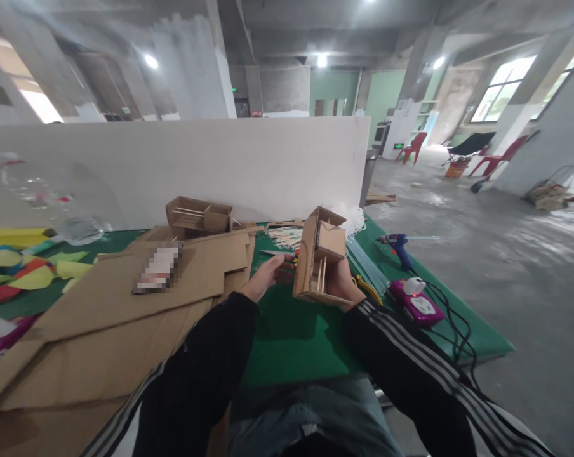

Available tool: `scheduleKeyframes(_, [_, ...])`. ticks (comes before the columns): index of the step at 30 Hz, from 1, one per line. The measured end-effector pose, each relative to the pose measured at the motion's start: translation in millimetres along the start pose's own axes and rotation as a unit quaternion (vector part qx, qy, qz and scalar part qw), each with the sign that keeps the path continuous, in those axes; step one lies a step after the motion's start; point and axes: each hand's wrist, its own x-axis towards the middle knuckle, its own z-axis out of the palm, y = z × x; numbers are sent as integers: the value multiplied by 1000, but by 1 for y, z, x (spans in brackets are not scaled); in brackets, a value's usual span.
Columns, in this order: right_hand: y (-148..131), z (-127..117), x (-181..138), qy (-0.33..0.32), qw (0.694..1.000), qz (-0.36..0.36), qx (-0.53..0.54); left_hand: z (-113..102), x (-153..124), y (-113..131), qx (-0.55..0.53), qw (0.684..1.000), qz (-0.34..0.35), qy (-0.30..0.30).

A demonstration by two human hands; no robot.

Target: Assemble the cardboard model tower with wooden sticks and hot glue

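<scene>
My right hand [345, 282] grips a small cardboard model with wooden sticks [319, 257] and holds it upright above the green table mat [291, 336]. My left hand [266, 276] reaches forward over the mat, its fingers curled near a small red object [285, 273] beside the model; what those fingers hold, if anything, is hidden. A second cardboard model [200, 217] stands further back against the white board.
Large cardboard sheets [125, 317] cover the table's left half. Coloured paper shapes [20, 266] lie at far left. A blue glue gun [397, 244], a pink power strip [416, 303] with black cables and wooden sticks [287, 236] lie on the right. A white board [173, 165] backs the table.
</scene>
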Motion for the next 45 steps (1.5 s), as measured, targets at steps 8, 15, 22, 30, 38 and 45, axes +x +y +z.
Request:
scheduleKeyframes(8, [-2, -3, 4, 1, 998, -14, 59, -3, 2, -4, -14, 1000, -5, -14])
scheduleKeyframes(15, [1, -5, 9, 35, 994, -49, 89, -12, 7, -11, -29, 999, -8, -14])
scheduleKeyframes(22, [-2, -4, 10, 63, 993, -39, 96, -13, 5, -5, -49, 999, 1, -2])
scheduleKeyframes(30, [0, -4, 10, 82, 993, -42, 78, -12, 6, -4, -72, 996, 28, 45])
scheduleKeyframes(38, [2, -7, 13, 78, 994, -70, 38, -13, 12, -9, -94, 990, 59, 88])
scheduleKeyframes(45, [12, -9, 17, 64, 985, -149, -52, -9, 14, -11, -117, 984, 98, 92])
